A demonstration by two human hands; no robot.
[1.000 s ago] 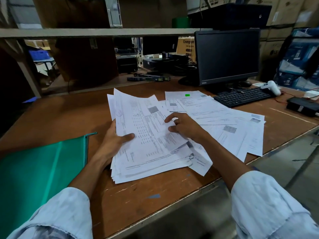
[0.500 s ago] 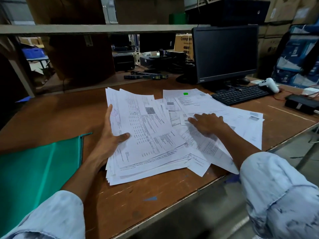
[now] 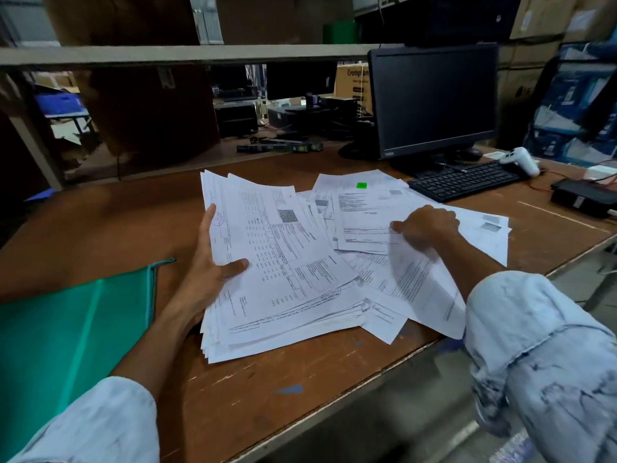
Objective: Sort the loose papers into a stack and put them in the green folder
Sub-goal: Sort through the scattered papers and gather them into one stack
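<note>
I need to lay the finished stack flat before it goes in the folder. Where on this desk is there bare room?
Bare desk lies far left, between the green folder, the back shelf and the stack in the left hand, and along the front edge below the stack. Crowded: the sheet in the right hand, loose papers, keyboard, black box.

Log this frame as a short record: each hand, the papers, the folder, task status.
left: left hand grips the paper stack at its left edge, thumb on top
right: right hand pinches a loose sheet beside the stack
unsorted: loose papers spread on the desk, right of the stack
folder: green folder lies on the desk left of the stack, apart from it
status: stack not yet in folder
</note>
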